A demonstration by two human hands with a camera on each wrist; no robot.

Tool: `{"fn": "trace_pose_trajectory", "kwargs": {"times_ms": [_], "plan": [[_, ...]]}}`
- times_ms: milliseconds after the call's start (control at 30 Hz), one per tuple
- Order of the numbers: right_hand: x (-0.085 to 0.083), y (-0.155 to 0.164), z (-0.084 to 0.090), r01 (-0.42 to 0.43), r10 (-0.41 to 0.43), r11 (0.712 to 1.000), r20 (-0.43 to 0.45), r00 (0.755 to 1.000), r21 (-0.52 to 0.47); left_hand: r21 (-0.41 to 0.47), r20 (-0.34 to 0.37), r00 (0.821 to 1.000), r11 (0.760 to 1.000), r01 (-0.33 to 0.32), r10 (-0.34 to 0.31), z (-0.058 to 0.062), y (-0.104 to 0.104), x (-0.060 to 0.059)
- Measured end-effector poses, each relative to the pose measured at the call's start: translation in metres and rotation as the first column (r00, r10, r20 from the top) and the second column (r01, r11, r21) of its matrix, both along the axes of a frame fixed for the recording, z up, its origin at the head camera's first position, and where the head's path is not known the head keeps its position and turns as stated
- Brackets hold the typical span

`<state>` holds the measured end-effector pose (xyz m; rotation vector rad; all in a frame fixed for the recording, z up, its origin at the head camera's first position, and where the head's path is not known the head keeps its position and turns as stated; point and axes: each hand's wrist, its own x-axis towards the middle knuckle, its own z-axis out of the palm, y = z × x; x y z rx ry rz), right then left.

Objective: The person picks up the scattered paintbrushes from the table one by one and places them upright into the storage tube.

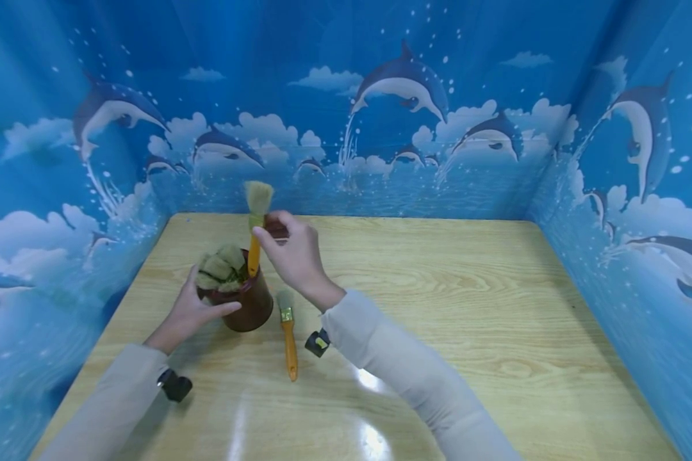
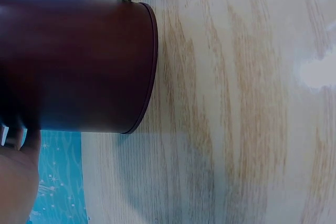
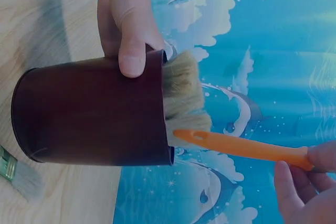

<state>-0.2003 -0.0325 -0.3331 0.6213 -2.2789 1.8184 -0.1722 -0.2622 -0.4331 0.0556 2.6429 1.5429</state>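
A dark brown cup [image 1: 248, 307] stands at the left of the table, several pale-bristled brushes [image 1: 222, 264] in it with bristles up. My left hand [image 1: 187, 314] grips the cup near its rim, the thumb across the front, as the right wrist view also shows. My right hand [image 1: 296, 253] pinches a paintbrush [image 1: 254, 253] by the upper part of its orange handle, bristles up. In the right wrist view the handle's end is at the cup's mouth, beside the bristles there. Another paintbrush [image 1: 289, 346] with an orange handle lies on the table, right of the cup.
The wooden table [image 1: 467, 307] reaches to a blue dolphin-print curtain [image 1: 346, 186] at the back and both sides. Glare spots show on the table's near part. A small black wrist device [image 1: 175, 386] is on the left sleeve.
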Motion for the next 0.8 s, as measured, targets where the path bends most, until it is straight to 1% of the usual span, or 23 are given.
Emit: {"fn": "trace_pose_trajectory", "kwargs": {"times_ms": [267, 400, 533, 667, 800], "plan": [[0.003, -0.008, -0.004, -0.053, 0.053, 0.999, 0.006, 0.999, 0.005, 0.008, 0.003, 1.0, 1.0, 0.008, -0.008, 0.0, 0.0, 0.001], [0.003, -0.011, -0.008, -0.071, 0.071, 0.997, -0.002, 0.997, 0.033, -0.004, 0.015, 1.0, 1.0, 0.0, 0.0, 0.001, 0.0, 0.001], [0.002, -0.014, -0.012, -0.072, 0.072, 0.995, -0.001, 0.997, 0.065, -0.015, 0.021, 1.0, 1.0, -0.003, 0.003, 0.001, 0.0, 0.001], [0.001, -0.014, -0.015, -0.076, 0.075, 0.992, 0.015, 0.997, 0.101, -0.013, 0.02, 1.0, 1.0, 0.002, -0.001, 0.001, 0.0, 0.0], [0.001, -0.008, -0.022, -0.093, 0.086, 0.988, 0.056, 0.995, 0.125, 0.015, -0.008, 1.0, 1.0, 0.013, -0.013, 0.001, 0.0, 0.0]]}}
